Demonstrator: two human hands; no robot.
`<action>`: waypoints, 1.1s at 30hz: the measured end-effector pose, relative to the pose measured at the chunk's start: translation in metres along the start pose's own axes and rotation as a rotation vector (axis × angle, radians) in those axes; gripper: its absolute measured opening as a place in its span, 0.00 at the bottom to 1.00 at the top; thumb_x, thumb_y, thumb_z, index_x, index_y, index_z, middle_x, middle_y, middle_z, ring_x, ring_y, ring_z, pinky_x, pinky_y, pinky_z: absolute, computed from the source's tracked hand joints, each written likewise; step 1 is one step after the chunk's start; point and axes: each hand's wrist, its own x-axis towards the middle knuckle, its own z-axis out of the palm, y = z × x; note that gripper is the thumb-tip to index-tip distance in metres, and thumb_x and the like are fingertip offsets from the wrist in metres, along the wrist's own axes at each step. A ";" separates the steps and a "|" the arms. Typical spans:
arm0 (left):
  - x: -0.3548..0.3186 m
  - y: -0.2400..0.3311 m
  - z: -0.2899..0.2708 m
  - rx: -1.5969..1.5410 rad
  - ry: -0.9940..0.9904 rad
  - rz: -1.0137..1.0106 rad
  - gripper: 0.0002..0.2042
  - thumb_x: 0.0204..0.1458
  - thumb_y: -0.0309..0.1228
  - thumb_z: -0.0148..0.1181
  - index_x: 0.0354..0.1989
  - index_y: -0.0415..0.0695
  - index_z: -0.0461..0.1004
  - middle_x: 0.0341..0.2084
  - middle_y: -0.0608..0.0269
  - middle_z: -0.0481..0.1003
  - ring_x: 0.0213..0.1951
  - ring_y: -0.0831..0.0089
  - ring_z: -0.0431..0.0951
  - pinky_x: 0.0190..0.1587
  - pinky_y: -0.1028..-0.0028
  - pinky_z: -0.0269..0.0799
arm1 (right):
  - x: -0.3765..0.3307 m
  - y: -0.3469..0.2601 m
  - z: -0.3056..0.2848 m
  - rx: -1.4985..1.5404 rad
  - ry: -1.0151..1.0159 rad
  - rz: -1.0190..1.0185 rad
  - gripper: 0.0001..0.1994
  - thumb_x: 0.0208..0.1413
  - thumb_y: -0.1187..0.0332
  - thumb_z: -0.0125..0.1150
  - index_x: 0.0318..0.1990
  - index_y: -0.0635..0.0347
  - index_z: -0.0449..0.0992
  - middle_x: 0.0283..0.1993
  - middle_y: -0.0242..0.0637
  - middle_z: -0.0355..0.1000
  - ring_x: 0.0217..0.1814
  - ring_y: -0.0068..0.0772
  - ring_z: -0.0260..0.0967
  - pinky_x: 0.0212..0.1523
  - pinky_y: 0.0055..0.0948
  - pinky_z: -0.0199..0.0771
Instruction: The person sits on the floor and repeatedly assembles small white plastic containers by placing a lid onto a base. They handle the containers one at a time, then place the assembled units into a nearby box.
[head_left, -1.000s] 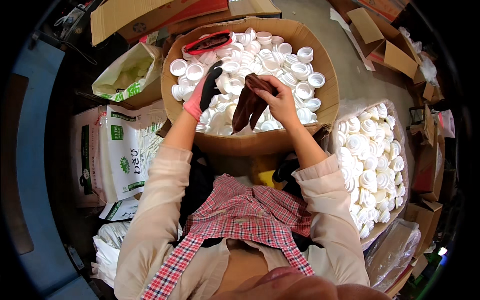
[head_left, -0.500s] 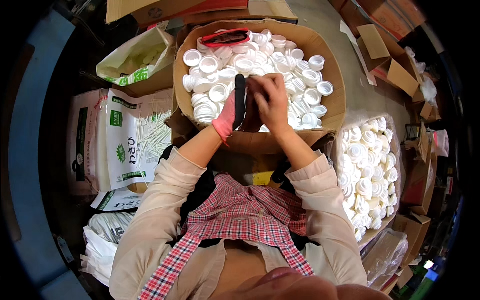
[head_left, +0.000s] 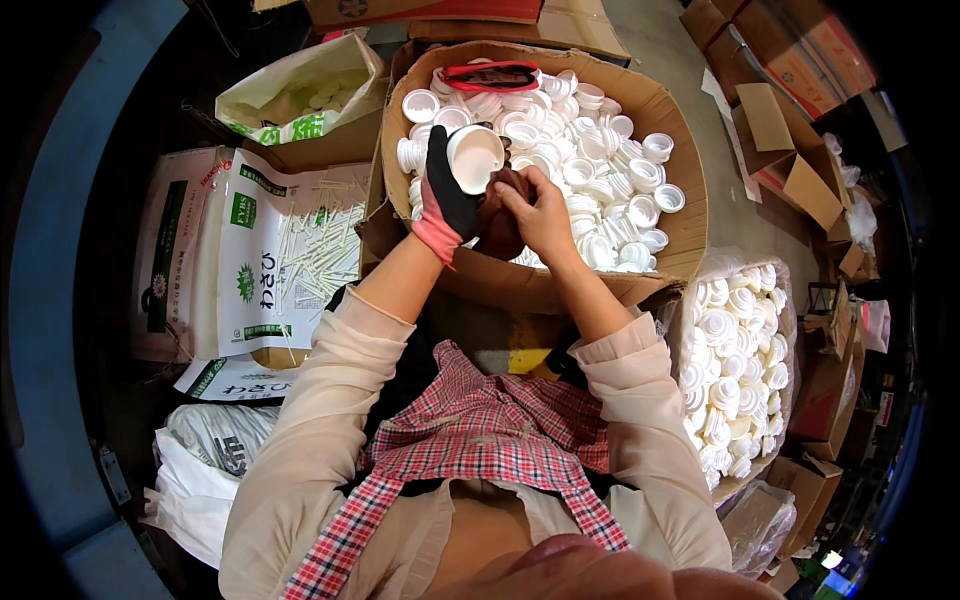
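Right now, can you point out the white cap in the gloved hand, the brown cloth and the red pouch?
White cap (head_left: pixel 475 160): head view, on its round face.
Brown cloth (head_left: pixel 499 236): head view, on its hanging lower part.
Red pouch (head_left: pixel 490 76): head view, on its dark middle.

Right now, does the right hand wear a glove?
No, the right hand is bare, while the left hand wears a pink and black glove.

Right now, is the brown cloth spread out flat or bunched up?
Bunched up: the brown cloth is gathered in folds at the fingertips of the right hand, beside the white cap.
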 end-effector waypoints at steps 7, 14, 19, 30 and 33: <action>-0.004 -0.005 0.000 -0.250 -0.102 -0.281 0.14 0.62 0.34 0.40 0.45 0.41 0.72 0.37 0.63 0.73 0.40 0.76 0.72 0.46 0.73 0.69 | 0.009 -0.033 -0.001 -0.128 0.174 -0.455 0.11 0.49 0.77 0.58 0.42 0.61 0.74 0.37 0.47 0.65 0.43 0.48 0.66 0.44 0.34 0.68; 0.040 0.005 -0.062 -0.909 0.282 -0.508 0.36 0.54 0.59 0.43 0.58 0.38 0.60 0.56 0.44 0.64 0.58 0.45 0.64 0.57 0.46 0.61 | -0.001 0.043 0.034 -0.321 -0.291 -0.334 0.16 0.52 0.64 0.61 0.46 0.64 0.72 0.46 0.50 0.69 0.50 0.51 0.67 0.52 0.39 0.66; 0.044 0.009 -0.072 -0.972 0.100 -0.543 0.43 0.50 0.65 0.43 0.63 0.39 0.53 0.61 0.42 0.57 0.61 0.39 0.58 0.55 0.44 0.63 | 0.062 0.134 0.004 -0.671 0.019 -0.082 0.11 0.48 0.71 0.61 0.40 0.65 0.74 0.41 0.52 0.70 0.43 0.50 0.70 0.44 0.40 0.70; 0.042 0.027 -0.058 -1.344 -0.128 -0.531 0.40 0.56 0.63 0.30 0.62 0.38 0.54 0.58 0.38 0.60 0.59 0.43 0.63 0.51 0.51 0.70 | 0.086 0.122 -0.012 -0.636 -0.269 -0.301 0.07 0.46 0.74 0.59 0.35 0.58 0.77 0.35 0.46 0.71 0.42 0.51 0.66 0.42 0.43 0.68; 0.037 0.028 -0.056 -1.211 -0.111 -0.536 0.40 0.56 0.63 0.30 0.62 0.37 0.53 0.58 0.38 0.60 0.58 0.44 0.64 0.51 0.51 0.70 | 0.064 0.021 -0.026 -0.548 -0.270 -0.431 0.11 0.47 0.79 0.57 0.36 0.52 0.78 0.53 0.41 0.63 0.58 0.45 0.57 0.58 0.38 0.61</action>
